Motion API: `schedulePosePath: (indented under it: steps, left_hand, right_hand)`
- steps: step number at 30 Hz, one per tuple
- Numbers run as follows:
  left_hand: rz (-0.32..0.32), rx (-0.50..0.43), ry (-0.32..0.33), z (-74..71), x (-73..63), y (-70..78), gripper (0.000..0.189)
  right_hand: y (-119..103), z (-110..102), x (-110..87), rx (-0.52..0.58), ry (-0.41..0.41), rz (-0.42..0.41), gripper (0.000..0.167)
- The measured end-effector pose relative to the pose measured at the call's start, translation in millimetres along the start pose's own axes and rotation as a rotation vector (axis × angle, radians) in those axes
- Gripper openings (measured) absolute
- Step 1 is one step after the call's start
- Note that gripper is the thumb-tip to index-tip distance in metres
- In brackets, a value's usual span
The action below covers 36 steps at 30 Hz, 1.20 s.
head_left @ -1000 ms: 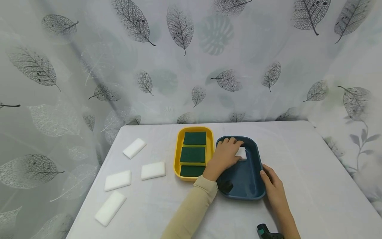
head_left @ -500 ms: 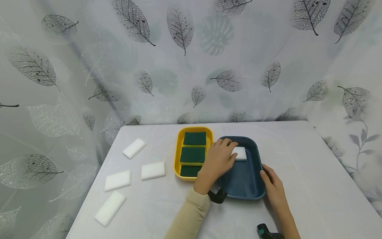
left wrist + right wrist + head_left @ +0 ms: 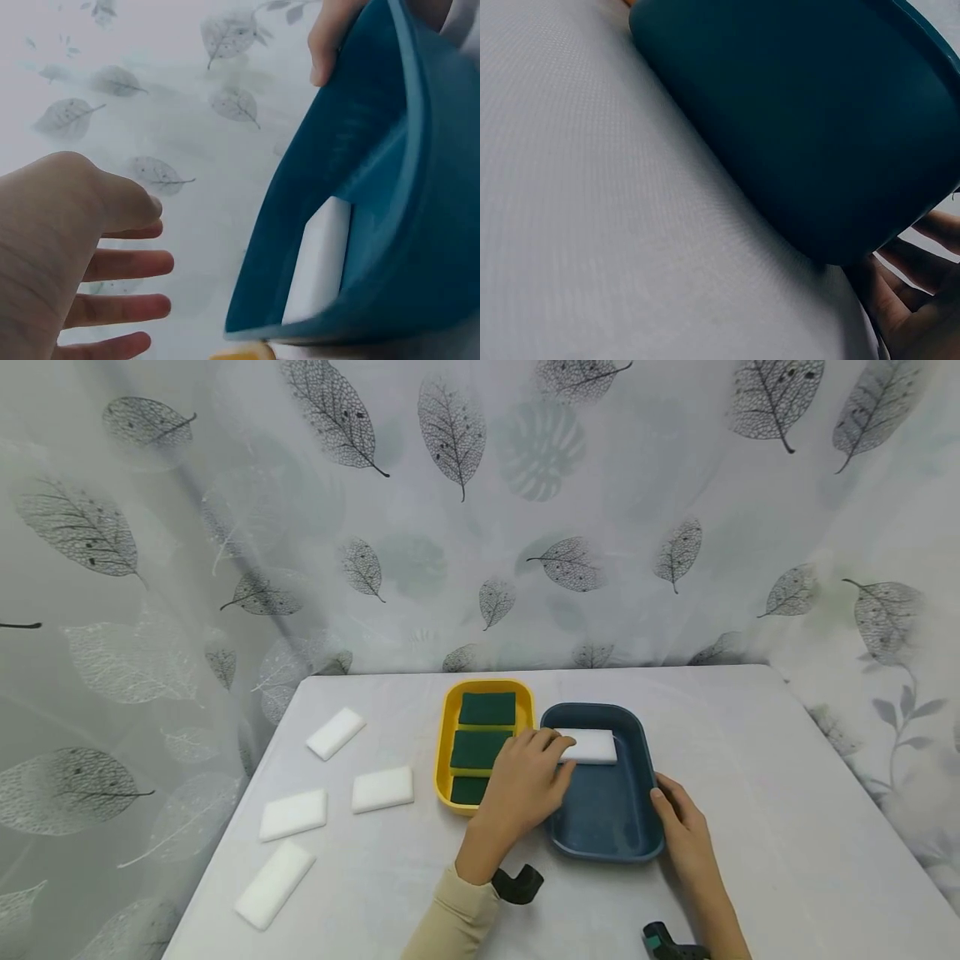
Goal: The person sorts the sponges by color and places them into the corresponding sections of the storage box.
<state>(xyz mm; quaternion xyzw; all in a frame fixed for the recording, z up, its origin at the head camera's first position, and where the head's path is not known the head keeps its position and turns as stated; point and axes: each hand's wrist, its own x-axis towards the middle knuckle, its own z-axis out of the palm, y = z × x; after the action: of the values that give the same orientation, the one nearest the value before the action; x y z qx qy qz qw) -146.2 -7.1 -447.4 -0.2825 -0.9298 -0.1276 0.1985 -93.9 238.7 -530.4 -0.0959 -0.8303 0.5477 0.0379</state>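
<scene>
A white sponge (image 3: 592, 747) lies flat across the far part of the dark blue tray (image 3: 603, 827). My left hand (image 3: 525, 781), fingers apart and a little bent, hovers between this tray and the yellow tray (image 3: 443, 760). Nothing is between its fingers in the left wrist view, where the blue tray (image 3: 375, 172) and its sponge (image 3: 319, 259) stand beside it. On the blue tray's right side, my right hand (image 3: 686, 835) holds the wall, thumb at the rim and fingers along the outside. The right wrist view shows those fingers (image 3: 911, 259) against the tray's outer corner.
Green scouring sponges (image 3: 480, 749) lie in a column in the yellow tray, the nearest partly hidden by my left hand. Several white sponges (image 3: 382, 789) are spread over the left of the white table (image 3: 750, 760). A leaf-patterned curtain (image 3: 480, 527) hangs behind the table.
My left hand has let go of the white sponge and drawn back left and toward me, uncovering the sponge in the blue tray. The right hand stays at the tray.
</scene>
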Motion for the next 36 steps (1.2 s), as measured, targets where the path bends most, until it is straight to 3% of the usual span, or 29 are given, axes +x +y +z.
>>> schedulePosePath:
  steps: [8, 15, 21, 28, 36]
  left_hand:
    - [-0.064, -0.052, -0.129, -22.2, -27.6, -14.0, 0.039]
    - [-0.094, -0.100, -0.164, -38.9, -51.2, -34.7, 0.048]
    - [-0.109, -0.139, -0.107, -43.8, -68.8, -61.5, 0.055]
    - [-0.149, -0.188, 0.022, -43.4, -90.3, -96.0, 0.059]
    - [-0.341, -0.220, 0.059, -32.4, -111.1, -127.5, 0.057]
  right_hand:
    - [0.8, 1.9, 0.4, 0.000, 0.015, -0.006, 0.057]
    - [0.3, 1.3, -0.3, 0.011, 0.002, 0.024, 0.058]
    - [0.7, 0.4, 0.5, 0.019, -0.008, 0.042, 0.059]
    - [1.0, 0.0, 1.1, 0.007, -0.007, 0.040, 0.059]
    - [1.0, 0.1, 0.4, 0.016, -0.004, 0.035, 0.059]
